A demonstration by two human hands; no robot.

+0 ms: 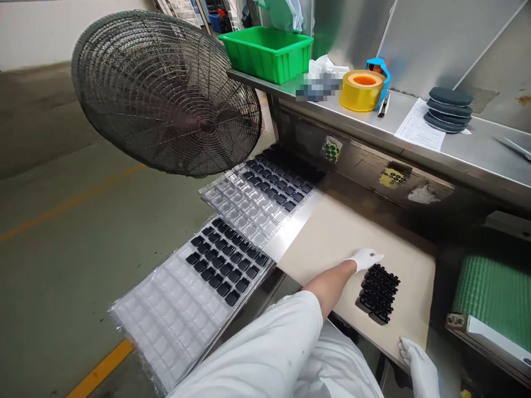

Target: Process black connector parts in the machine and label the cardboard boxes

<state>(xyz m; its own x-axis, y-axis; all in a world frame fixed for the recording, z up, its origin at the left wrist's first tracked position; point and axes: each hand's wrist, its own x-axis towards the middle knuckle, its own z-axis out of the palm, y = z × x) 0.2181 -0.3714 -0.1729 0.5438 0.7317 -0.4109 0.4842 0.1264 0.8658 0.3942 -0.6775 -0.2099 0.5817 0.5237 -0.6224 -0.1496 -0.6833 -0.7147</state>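
Note:
My left hand (365, 258), in a white glove, is at the upper left end of a cluster of small black parts (379, 293) on the beige board (332, 232). Its fingers are bent together, and what they may hold is too small to make out. My right hand (418, 362), also gloved, lies at the board's near right edge, below the black parts, with its fingers curled; whether it holds anything is unclear. To the left, a clear tray (166, 315) has black pieces in its far part. Another clear tray (249, 213) behind it also carries black pieces.
A large round fan (174, 94) stands at the upper left. The metal shelf (398, 119) bears a green bin (269, 55), yellow tape (360, 91), a knife and stacked dark discs (448, 110). A green conveyor belt (493, 304) is at the right.

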